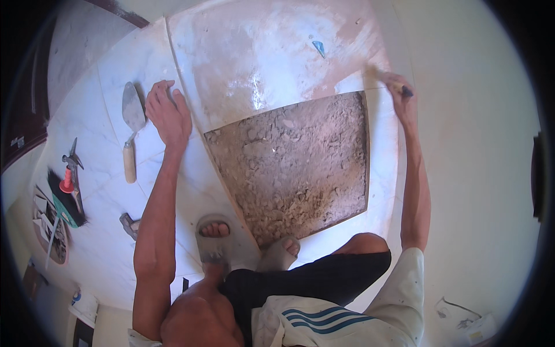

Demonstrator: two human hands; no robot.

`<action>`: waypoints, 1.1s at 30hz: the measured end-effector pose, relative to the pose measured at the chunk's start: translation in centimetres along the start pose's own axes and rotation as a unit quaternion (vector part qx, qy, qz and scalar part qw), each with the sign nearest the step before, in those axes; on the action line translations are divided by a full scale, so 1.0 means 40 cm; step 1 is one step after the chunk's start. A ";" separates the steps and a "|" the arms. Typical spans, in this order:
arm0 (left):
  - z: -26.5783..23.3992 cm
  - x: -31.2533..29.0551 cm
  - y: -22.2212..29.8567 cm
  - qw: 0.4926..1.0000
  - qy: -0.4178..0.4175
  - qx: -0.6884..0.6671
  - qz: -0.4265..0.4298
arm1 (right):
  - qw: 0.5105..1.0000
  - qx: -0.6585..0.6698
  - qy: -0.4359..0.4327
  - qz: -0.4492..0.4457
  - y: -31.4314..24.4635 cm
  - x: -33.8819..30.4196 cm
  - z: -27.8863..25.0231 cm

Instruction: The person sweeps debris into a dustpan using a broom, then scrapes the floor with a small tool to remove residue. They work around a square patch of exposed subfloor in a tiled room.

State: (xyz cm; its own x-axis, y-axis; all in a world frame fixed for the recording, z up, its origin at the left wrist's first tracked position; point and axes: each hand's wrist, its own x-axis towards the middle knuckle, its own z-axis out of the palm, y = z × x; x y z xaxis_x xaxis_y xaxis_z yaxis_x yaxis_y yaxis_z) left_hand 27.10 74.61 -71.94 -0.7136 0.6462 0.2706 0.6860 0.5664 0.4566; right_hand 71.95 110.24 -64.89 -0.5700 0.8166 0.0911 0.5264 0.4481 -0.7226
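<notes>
My right hand (400,99) is closed around the handle of a brush (373,74), whose head is smeared by motion. It is at the white tile strip beside the right wall, by the far right corner of a square pit (295,168) with rough, crumbly mortar in it. My left hand (169,118) is on or just over the pale marbled tiles left of the pit. Its fingers are apart and hold nothing. Just left of it lies a pointed trowel (134,109) with a wooden handle.
A hammer (128,224) lies near my left forearm. Farther left are a claw hammer (73,155), a red-gripped tool (66,184), a green broom head (66,209) and a tub of broken pieces (59,253). A blue shard (318,48) lies on the dusty far floor. My sandalled feet border the pit.
</notes>
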 end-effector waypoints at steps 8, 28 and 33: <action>-0.001 0.003 -0.003 1.000 -0.003 -0.005 0.004 | 0.986 0.021 -0.166 0.027 -0.057 -0.016 0.070; -0.004 0.010 -0.010 0.999 -0.026 0.017 -0.012 | 0.977 -0.179 0.025 0.115 -0.046 0.068 0.047; -0.003 0.015 -0.009 0.999 -0.036 0.019 -0.018 | 0.995 -0.053 -0.045 0.077 -0.103 0.048 0.087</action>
State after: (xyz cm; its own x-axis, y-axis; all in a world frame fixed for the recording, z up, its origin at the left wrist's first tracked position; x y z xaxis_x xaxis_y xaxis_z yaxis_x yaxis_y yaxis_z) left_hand 26.40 74.72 -71.85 -0.7265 0.6597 0.1926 0.6662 0.6074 0.4327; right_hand 66.50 108.71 -64.14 -0.5294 0.8446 -0.0798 0.6723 0.3603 -0.6467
